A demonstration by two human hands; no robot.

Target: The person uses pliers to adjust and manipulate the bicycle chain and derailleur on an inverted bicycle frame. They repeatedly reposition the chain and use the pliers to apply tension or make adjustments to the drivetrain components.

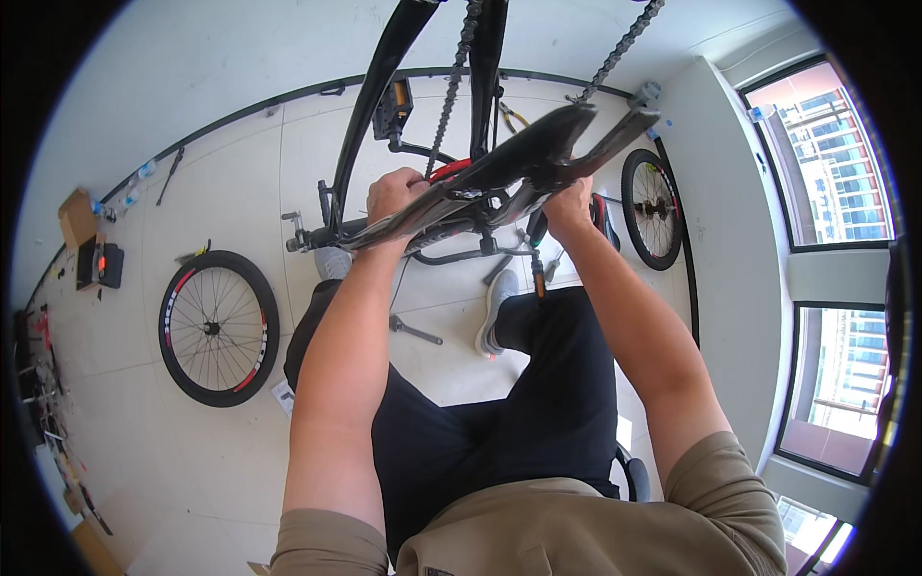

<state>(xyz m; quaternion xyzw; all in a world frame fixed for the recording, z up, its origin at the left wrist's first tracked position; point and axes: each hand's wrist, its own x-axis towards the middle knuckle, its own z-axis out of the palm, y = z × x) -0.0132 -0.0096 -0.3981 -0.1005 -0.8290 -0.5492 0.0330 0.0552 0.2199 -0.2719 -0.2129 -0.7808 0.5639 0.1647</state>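
A black bicycle frame (384, 91) stands in front of me, with its tubes crossing over both forearms' reach. My left hand (394, 195) is closed, fingers curled at the lower part of a bicycle chain (448, 106), beside a red curved part (449, 171). My right hand (571, 204) is up against the right side of the frame's forked black end; the frame hides its fingers. Another stretch of chain hangs above that fork. One pedal (392, 110) shows behind the frame and another pedal (538, 274) below it.
A wheel with a black tyre (219, 328) lies on the tiled floor at left; a second wheel (652, 208) leans by the right wall. An adjustable wrench (416, 331) lies between my feet. Pliers (512, 117), an opened cardboard box (77, 219) and scattered tools lie farther off.
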